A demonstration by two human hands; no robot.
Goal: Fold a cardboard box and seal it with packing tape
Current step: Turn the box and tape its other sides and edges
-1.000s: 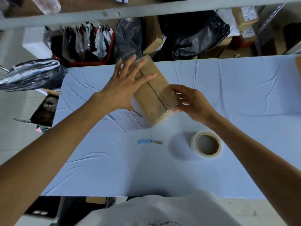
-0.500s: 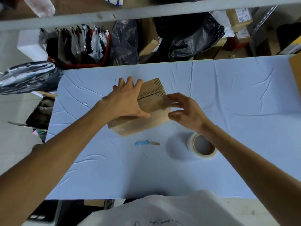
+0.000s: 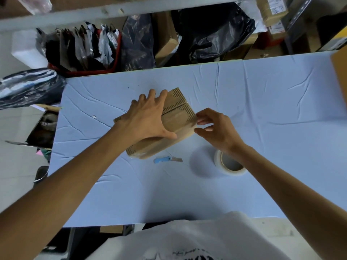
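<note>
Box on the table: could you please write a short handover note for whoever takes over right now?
Left hand: flat on top of the box, pressing it to the table.
Right hand: fingertips at the box's right end; whether pinching or just pressing is unclear.
Tape roll and knife lie on the table near the box, untouched.
Done: box folded, flaps closed; shiny tape seems to cover parts.
Left: press tape ends down and check every seam.

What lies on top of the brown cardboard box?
The left hand lies flat on the brown cardboard box; a seam between its flaps shows beside the hand. The part under the palm is covered.
</note>
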